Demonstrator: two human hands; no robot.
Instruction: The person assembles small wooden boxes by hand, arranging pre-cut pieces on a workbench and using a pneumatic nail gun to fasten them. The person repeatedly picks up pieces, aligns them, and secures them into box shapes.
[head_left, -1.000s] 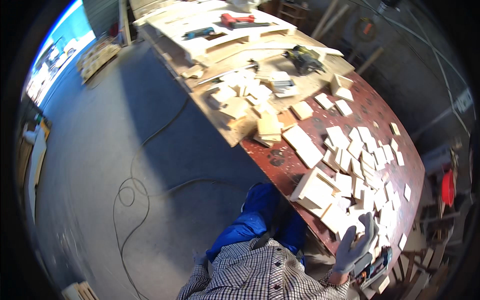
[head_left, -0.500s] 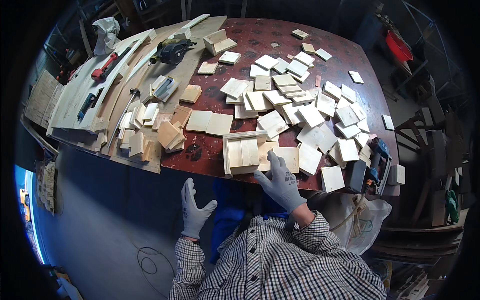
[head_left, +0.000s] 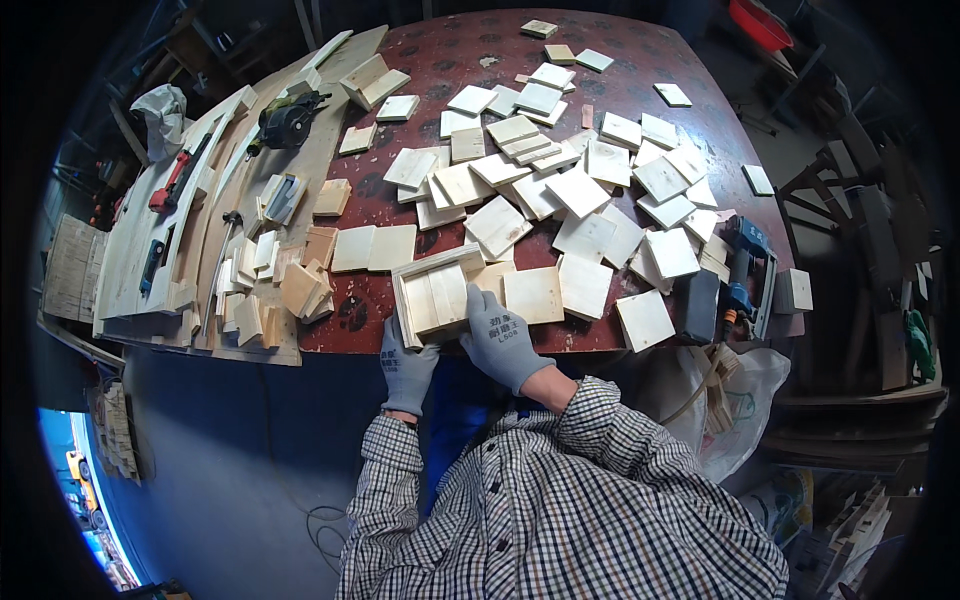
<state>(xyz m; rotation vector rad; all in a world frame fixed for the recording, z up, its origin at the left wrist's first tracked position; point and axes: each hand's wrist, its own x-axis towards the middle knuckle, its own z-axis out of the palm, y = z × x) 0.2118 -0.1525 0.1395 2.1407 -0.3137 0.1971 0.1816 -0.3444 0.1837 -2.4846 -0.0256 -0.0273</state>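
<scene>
Reaches up from the lower edge with both sleeved forearms (head_left: 388, 470), holding the left nearly upright and slanting the right inward toward the left. Has a wooden box (head_left: 440, 297) at the near edge of the red table (head_left: 640, 50), left of centre, with inner face toward the camera and pale slats visible inside the raised walls. Shows wood scraps (head_left: 718, 392) in or behind a clear plastic bag (head_left: 742, 425), below the table edge at right. Closes left hand (head_left: 405, 368) on the box's near left corner, with fingers along the outer wall and thumb by the near edge; clasps the right end with right hand (head_left: 493, 340), fingers bent. Cannot tell how far left fingertips reach underneath, or whether box is slightly raised.
</scene>
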